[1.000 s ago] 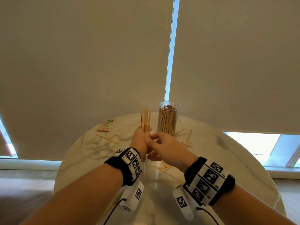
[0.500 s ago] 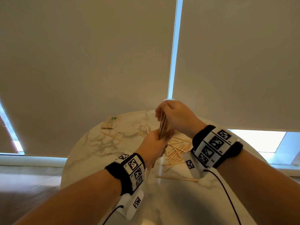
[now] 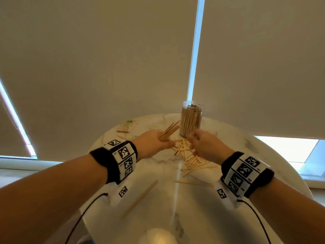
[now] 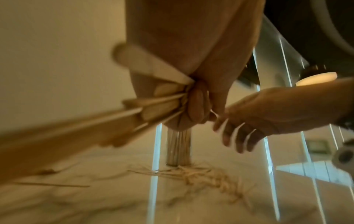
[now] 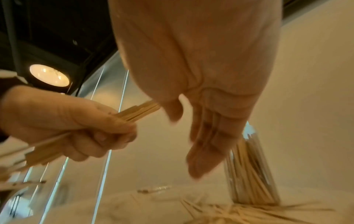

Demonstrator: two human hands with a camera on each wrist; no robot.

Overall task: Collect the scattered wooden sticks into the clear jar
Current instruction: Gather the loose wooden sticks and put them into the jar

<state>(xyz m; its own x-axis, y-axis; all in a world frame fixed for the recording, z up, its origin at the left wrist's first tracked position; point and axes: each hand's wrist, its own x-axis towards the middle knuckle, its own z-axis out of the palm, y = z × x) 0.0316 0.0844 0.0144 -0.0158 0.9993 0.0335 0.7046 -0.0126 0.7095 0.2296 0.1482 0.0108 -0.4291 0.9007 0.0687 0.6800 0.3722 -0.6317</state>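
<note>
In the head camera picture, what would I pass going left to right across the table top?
Flat packet of sticks → left hand gripping a bundle of sticks → clear jar → right hand.

1. In the left wrist view the near ends of the bundle of sticks (image 4: pixel 80 121) smear into blur and run off the left edge.
2. The left hand (image 4: pixel 191 84) hides the upper part of the clear jar (image 4: pixel 178 148) there.
3. The right hand (image 5: pixel 206 106) is motion-blurred at the fingers (image 5: pixel 203 153); whether they hold anything cannot be told.
4. In the head view the right hand (image 3: pixel 204 145) covers part of the loose pile (image 3: pixel 184 152).
5. The label on the small packet (image 3: pixel 127 126) is too small to read.
</note>
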